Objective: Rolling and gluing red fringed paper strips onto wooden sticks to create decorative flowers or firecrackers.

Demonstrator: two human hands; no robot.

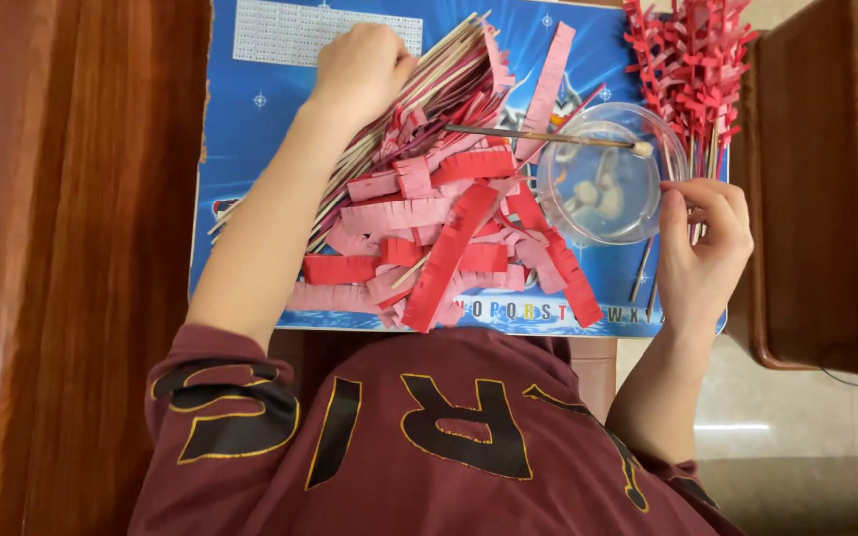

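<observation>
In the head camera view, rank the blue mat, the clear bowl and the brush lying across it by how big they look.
1. blue mat
2. clear bowl
3. brush: about as long as the bowl is wide, but far thinner.

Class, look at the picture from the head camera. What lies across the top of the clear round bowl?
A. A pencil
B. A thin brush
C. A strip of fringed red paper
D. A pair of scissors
B: a thin brush rests across the rim of the clear bowl, its pale tip toward the person's right hand, while the fringed paper strips lie in a heap beside the bowl.
</observation>
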